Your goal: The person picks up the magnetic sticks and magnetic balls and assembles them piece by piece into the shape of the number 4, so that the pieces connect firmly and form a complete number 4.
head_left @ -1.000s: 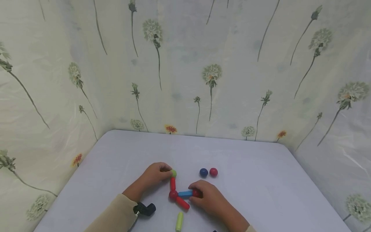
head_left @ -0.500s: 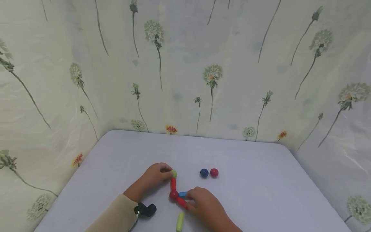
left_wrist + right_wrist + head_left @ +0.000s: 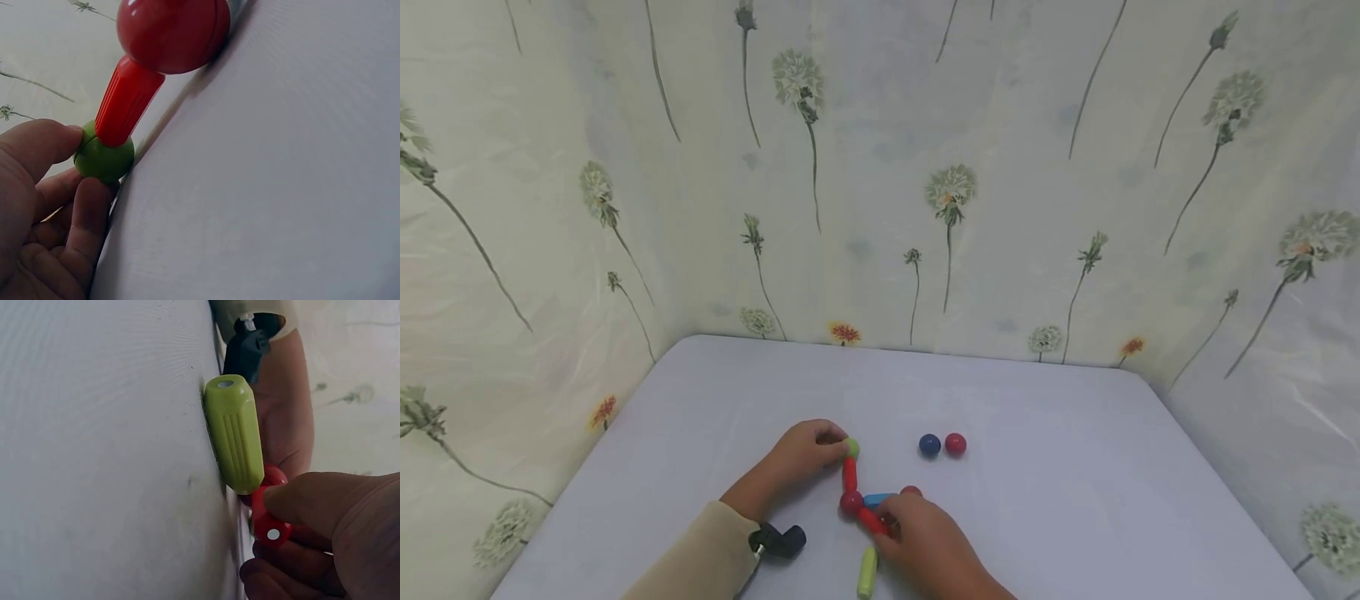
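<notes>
- Head: My left hand (image 3: 805, 450) is past the middle red ball (image 3: 852, 502), my right hand (image 3: 928, 542) on its near side, to the right.
- Left wrist: My thumb and fingers bend snugly round the green ball (image 3: 103, 156). If they slip, the middle red ball might roll.
- Right wrist: My thumb and fingers pinch the near red stick (image 3: 265, 523). Pulling too hard could pop it off the middle red ball.

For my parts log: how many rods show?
4: upper red rod near the left hand; lower red rod in the right hand, which partly hides the blue rod; lime rod on the table. Hands may hide more.
</notes>
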